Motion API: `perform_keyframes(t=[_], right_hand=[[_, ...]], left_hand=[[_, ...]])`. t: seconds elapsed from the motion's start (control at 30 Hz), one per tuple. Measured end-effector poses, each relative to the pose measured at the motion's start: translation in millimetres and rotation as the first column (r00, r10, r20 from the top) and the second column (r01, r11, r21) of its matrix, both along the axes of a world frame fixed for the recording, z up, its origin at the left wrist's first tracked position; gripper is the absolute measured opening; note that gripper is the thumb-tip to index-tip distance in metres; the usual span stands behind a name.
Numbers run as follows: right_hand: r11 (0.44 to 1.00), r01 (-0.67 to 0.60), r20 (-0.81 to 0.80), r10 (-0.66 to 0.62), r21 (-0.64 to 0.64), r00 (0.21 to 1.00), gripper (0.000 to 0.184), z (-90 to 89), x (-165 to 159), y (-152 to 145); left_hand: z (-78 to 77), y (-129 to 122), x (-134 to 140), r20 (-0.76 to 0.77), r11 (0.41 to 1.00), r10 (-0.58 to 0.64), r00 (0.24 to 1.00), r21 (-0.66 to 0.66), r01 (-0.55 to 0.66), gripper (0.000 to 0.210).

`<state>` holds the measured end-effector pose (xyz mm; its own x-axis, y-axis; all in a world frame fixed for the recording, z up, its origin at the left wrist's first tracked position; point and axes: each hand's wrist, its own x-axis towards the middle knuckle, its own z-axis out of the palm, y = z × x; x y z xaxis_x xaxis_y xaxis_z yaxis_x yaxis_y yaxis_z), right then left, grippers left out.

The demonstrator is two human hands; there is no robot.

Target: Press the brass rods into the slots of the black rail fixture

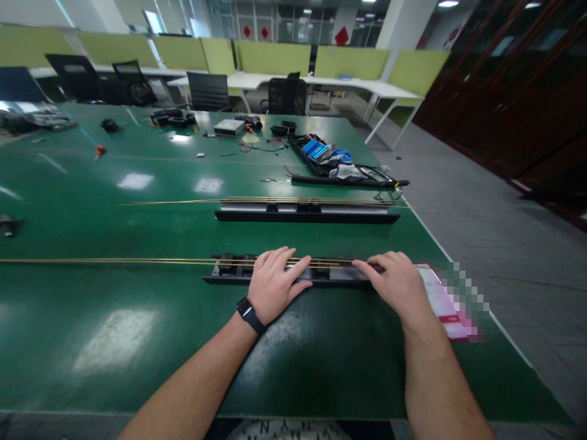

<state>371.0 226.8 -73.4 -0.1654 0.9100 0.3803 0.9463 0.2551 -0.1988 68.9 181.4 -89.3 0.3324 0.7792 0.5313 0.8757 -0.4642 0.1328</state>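
A long black rail (229, 269) lies on the green table (137, 342) in front of me, with thin brass rods (114, 261) running along it and far out to the left. My left hand (274, 282), with a black watch on the wrist, lies flat on the middle of the rail, fingers spread over the rods. My right hand (394, 282) rests on the rail's right end, its fingertips pressing on the rod ends. A second black rail (307, 212) with its own brass rods (183, 201) lies farther back.
A black tray (321, 174) with blue packets and cables sits at the back right. Small tools, black parts and a grey box (228, 126) are scattered at the far end. A red-edged sheet (440, 299) lies by the table's right edge. Office chairs and desks stand behind.
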Motion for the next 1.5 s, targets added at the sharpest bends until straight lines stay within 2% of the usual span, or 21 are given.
perform_keyframes(t=[0.43, 0.7, 1.0, 1.27, 1.5], right_hand=[[0.997, -0.069, -0.045, 0.07, 0.02, 0.996, 0.051, -3.4, -8.5, -0.2], [0.997, -0.074, -0.04, 0.075, 0.032, 0.996, 0.057, -3.6, 4.1, 2.4], [0.998, -0.053, -0.062, 0.05, -0.041, 0.997, 0.05, 0.7, 2.8, 0.2], [0.995, -0.097, -0.054, 0.097, -0.001, 0.994, 0.046, 0.1, -13.5, -4.2], [0.995, -0.095, -0.054, 0.096, 0.022, 0.994, 0.048, 0.6, -11.5, -4.2]], left_hand=[[3.9, -0.2, 4.3, -0.001, 1.0, 0.009, 1.0, -0.007, -0.009, 0.047], [2.3, -0.7, 1.6, 0.0, 1.0, -0.002, 1.0, 0.006, 0.002, 0.048], [2.2, -0.4, 0.5, -0.001, 1.0, 0.004, 1.0, -0.005, -0.004, 0.048], [5.0, -0.8, 5.9, -0.004, 1.0, 0.005, 1.0, -0.003, -0.005, 0.047], [5.7, -1.2, 5.8, -0.008, 1.0, 0.004, 1.0, -0.003, -0.004, 0.048]])
